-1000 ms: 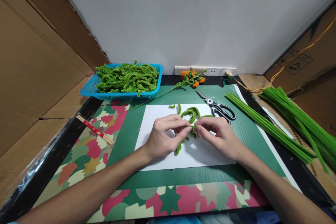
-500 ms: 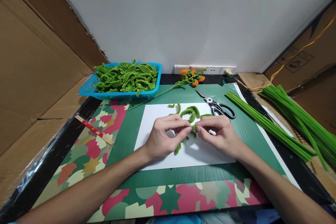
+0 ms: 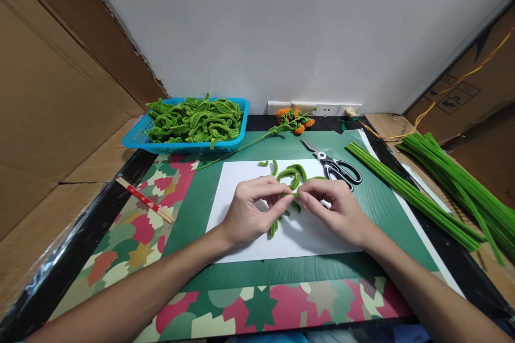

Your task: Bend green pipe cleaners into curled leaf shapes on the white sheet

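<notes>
My left hand (image 3: 255, 209) and my right hand (image 3: 336, 206) meet over a white sheet of paper (image 3: 241, 254). Between their pinched thumbs and forefingers is a short green pipe cleaner piece (image 3: 296, 195), mostly covered by the fingertips. Curled green pipe cleaner pieces (image 3: 296, 171) lie on the paper just beyond the fingers. Another bent piece (image 3: 273, 229) rests nearer to me, below my left fingertips. Black-handled scissors (image 3: 333, 163) lie partly opened behind my right hand.
A blue basket (image 3: 132, 139) heaped with bent green pipe cleaners stands at the back left. An orange-flowered stem (image 3: 277, 129) lies beside it. Straight green pipe cleaners (image 3: 414, 195) lie at right, wrapped chopsticks (image 3: 145, 200) at left. Wall sockets (image 3: 326, 110) sit behind.
Both hands keep their pinch in nearly the same place, with only slight fingertip movement. The whole view has shifted very slightly.
</notes>
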### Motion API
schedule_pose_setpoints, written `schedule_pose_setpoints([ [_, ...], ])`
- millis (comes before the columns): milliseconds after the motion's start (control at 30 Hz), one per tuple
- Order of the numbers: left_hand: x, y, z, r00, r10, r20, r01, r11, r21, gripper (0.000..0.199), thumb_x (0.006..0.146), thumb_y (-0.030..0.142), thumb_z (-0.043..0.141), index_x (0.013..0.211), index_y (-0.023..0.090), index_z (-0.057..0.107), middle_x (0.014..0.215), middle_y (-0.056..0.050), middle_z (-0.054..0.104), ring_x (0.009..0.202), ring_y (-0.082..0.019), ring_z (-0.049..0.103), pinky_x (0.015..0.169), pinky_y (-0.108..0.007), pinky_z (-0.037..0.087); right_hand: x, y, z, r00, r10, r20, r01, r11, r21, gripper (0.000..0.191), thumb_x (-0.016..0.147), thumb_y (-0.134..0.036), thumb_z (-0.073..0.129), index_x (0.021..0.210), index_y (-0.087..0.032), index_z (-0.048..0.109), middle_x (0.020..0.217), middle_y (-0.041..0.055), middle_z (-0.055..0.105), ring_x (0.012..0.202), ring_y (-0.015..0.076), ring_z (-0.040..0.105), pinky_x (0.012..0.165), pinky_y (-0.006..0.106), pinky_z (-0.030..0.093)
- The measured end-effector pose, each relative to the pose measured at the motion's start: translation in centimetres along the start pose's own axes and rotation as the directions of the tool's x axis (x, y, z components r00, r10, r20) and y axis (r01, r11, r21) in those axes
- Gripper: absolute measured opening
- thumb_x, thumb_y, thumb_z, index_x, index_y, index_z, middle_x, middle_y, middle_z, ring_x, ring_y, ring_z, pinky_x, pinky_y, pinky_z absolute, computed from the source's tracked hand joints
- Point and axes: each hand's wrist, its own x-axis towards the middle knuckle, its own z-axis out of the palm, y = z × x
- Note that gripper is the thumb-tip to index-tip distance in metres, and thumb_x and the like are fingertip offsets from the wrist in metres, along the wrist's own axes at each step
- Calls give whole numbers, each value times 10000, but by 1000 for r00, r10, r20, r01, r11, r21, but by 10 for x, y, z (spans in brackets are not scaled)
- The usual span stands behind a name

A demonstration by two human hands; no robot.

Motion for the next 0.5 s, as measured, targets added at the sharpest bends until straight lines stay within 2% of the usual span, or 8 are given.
schedule_pose_setpoints([
  [100, 0, 0, 1, 1000, -15, -15, 15, 1000, -4, 96, 959, 164, 736, 952, 156, 832, 793, -47, 741, 665, -130, 648, 601, -236, 522, 0, 1, 1, 1000, 6, 8, -6, 1000, -27, 249, 1071, -377, 589, 990, -197, 741, 819, 24, 702, 685, 147, 568, 625, 273, 413],
  [267, 0, 0, 1, 1000, -25, -2, 25, 1000, -7, 96, 961, 170, 738, 958, 158, 833, 795, -48, 740, 668, -128, 641, 608, -237, 514, 0, 3, 1, 1000, 6, -9, -5, 999, 32, 217, 1084, -384, 589, 1073, -210, 718, 888, 31, 722, 725, 154, 610, 645, 272, 443],
  [500, 1, 0, 1, 999, -50, -11, 50, 999, -3, 93, 963, 193, 746, 950, 164, 834, 801, -53, 748, 679, -141, 654, 610, -253, 513, -1, 2, 0, 994, -108, -26, 103, 984, -142, 169, 1080, -299, 581, 1033, -206, 714, 845, 26, 714, 668, 144, 572, 633, 274, 437],
])
